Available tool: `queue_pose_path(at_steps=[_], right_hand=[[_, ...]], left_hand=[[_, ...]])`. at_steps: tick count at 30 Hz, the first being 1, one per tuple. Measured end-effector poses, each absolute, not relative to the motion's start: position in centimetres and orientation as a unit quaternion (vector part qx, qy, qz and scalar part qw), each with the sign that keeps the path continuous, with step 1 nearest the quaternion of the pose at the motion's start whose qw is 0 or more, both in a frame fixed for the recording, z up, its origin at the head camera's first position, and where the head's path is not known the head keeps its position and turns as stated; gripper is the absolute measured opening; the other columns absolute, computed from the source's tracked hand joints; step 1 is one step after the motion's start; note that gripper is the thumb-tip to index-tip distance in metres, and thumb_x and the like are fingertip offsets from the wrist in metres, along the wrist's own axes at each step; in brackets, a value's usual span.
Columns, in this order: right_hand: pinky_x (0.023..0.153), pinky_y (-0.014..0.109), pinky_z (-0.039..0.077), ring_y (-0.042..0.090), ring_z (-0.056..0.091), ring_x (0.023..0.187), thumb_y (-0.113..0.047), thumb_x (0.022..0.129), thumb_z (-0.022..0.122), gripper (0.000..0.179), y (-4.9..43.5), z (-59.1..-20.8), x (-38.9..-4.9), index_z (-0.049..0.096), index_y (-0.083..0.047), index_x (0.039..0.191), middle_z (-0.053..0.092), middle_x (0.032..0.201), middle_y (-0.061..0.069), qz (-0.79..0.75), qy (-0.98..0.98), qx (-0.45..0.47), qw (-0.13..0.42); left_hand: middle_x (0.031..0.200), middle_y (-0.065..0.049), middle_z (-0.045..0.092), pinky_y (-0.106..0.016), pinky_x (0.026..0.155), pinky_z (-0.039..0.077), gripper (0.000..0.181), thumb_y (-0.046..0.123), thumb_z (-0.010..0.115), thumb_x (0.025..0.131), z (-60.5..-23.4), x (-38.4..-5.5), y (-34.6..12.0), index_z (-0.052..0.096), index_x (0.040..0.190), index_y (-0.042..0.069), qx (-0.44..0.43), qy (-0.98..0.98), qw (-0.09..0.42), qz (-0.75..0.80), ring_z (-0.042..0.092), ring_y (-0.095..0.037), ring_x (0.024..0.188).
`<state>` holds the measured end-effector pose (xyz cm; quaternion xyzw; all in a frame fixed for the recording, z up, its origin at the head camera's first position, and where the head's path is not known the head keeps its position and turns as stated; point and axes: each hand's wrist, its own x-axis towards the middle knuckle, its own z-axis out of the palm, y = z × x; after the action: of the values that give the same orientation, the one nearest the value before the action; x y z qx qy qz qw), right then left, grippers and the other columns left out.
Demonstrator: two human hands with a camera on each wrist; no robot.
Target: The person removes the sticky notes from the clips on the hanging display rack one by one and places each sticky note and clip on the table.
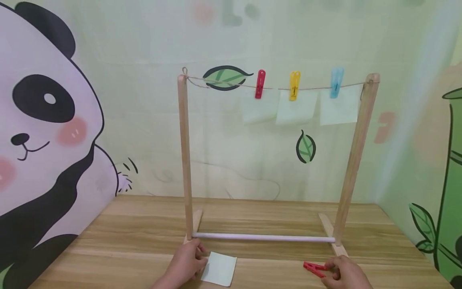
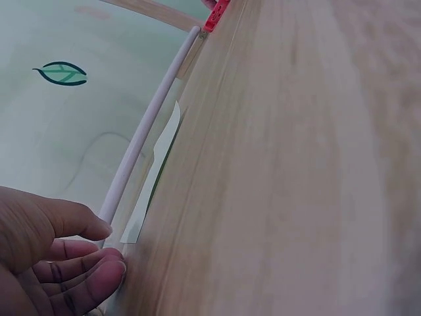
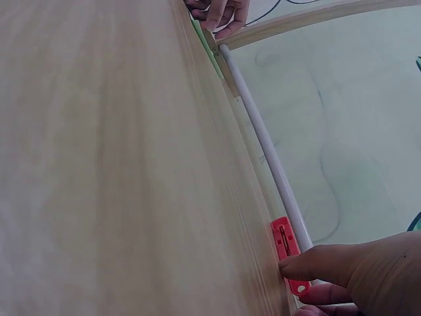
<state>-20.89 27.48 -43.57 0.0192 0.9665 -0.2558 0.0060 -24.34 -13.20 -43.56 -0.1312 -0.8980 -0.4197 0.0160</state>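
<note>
A pale green square of paper (image 1: 219, 269) lies on the table, its far edge curling up in the left wrist view. Beside its left edge is my left hand (image 1: 185, 261), thumb and loosely bent fingers apart, with nothing visibly held between them. My right hand (image 1: 346, 273) pinches a red clothespin (image 1: 314, 269) by one end, low over the table near the rack's right foot. In the right wrist view the thumb lies on that clothespin (image 3: 285, 240), while the other fingers are partly hidden.
A wooden rack (image 1: 184, 160) with a white crossbar (image 1: 263, 237) stands on the table (image 1: 267, 216). Along its string (image 1: 234, 84), red (image 1: 260, 84), yellow (image 1: 294, 85) and blue clothespins (image 1: 337, 82) hold three paper squares. Behind is a panda-printed backdrop (image 1: 144, 100).
</note>
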Motion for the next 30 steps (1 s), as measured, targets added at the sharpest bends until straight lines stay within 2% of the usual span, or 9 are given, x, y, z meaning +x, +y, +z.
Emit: queue_pose_path(at_steps=[9,14,18,22,26,30], right_hand=[[0.061,0.023,0.044,0.012,0.050,0.073,-0.021,0.074,0.081,0.031,27.5,-43.3,-20.8,0.068,-0.004,0.097,0.056,0.085,-0.001,-0.255,0.967,0.009,0.007],[0.068,0.032,0.055,0.014,0.060,0.078,-0.019,0.078,0.078,0.037,27.7,-42.4,-20.8,0.067,0.001,0.107,0.067,0.094,0.003,-0.284,0.958,0.017,0.036],[0.070,0.037,0.058,0.015,0.061,0.079,-0.021,0.081,0.076,0.036,27.9,-40.9,-21.0,0.066,0.001,0.108,0.068,0.095,0.005,-0.290,0.956,0.023,0.049],[0.066,0.031,0.056,0.015,0.059,0.079,-0.019,0.083,0.074,0.033,28.3,-38.9,-21.0,0.065,0.001,0.108,0.067,0.095,0.005,-0.291,0.956,-0.009,0.030],[0.062,0.025,0.055,0.015,0.061,0.077,-0.014,0.083,0.073,0.033,28.7,-36.4,-20.9,0.064,0.006,0.108,0.070,0.096,0.010,-0.270,0.960,-0.076,-0.021],[0.062,0.026,0.056,0.015,0.064,0.080,-0.020,0.084,0.073,0.040,28.5,-33.1,-20.9,0.064,0.006,0.112,0.071,0.097,0.010,-0.245,0.964,-0.092,-0.043]], left_hand=[[0.065,-0.001,0.059,-0.023,0.036,0.047,0.014,-0.001,0.069,0.081,-43.2,-24.2,-13.3,0.057,0.088,0.002,-0.132,-0.895,0.009,-0.425,0.051,-0.008,0.046],[0.065,-0.002,0.057,-0.023,0.037,0.047,0.013,-0.001,0.067,0.083,-42.7,-24.3,-13.5,0.057,0.091,0.000,-0.137,-0.883,0.009,-0.449,0.052,-0.010,0.046],[0.066,-0.002,0.055,-0.020,0.036,0.045,0.013,-0.003,0.066,0.082,-42.1,-24.5,-13.6,0.057,0.091,-0.002,-0.140,-0.876,0.026,-0.460,0.050,-0.010,0.047],[0.067,-0.002,0.056,-0.018,0.036,0.043,0.012,-0.002,0.065,0.083,-41.0,-24.8,-13.5,0.057,0.092,-0.002,-0.143,-0.879,0.035,-0.454,0.049,-0.009,0.047],[0.068,-0.003,0.058,-0.019,0.036,0.045,0.012,-0.001,0.065,0.083,-39.4,-25.2,-13.1,0.058,0.092,0.000,-0.142,-0.880,0.048,-0.452,0.049,-0.010,0.045],[0.071,-0.004,0.060,-0.019,0.039,0.046,0.011,0.000,0.066,0.084,-37.7,-25.6,-12.8,0.058,0.091,0.002,-0.136,-0.880,0.064,-0.451,0.050,-0.010,0.048]])
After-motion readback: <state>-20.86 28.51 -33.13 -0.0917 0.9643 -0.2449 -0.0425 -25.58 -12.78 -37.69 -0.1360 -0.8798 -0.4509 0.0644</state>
